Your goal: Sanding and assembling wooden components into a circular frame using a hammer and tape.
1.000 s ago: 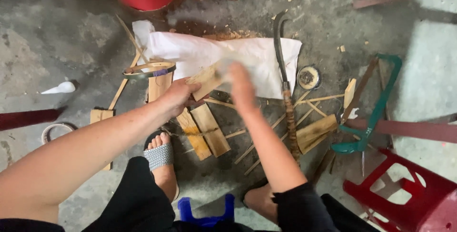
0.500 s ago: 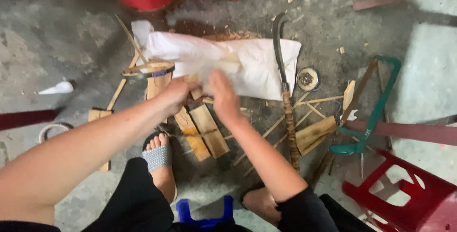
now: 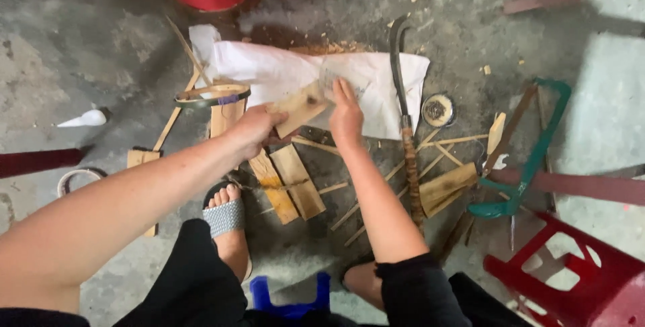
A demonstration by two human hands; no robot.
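**Hands at work on split wood over a concrete floor**

At the left edge of the concrete floor (image 3: 80,38) lie a small white scrap (image 3: 84,119) and a roll of tape (image 3: 75,179). Further in, a bent hoop of thin strip (image 3: 211,94) rests on a plank by the white sheet (image 3: 282,72). The left hand (image 3: 254,129) has its fingers clenched around the lower end of a flat piece of pale wood (image 3: 299,107), held tilted above the sheet's near edge. Below it, two short planks (image 3: 287,182) lie side by side next to a foot in a grey sandal (image 3: 225,218). The right hand (image 3: 346,115) is just beside the wood's right end, fingers straight and released, resting on or just over the sheet. Right of it lies a long curved knife (image 3: 405,125), then a small round tin (image 3: 439,109), scattered wood splints (image 3: 443,149), a green-framed saw (image 3: 531,159) and, at the lower right corner, a red plastic stool (image 3: 578,280).
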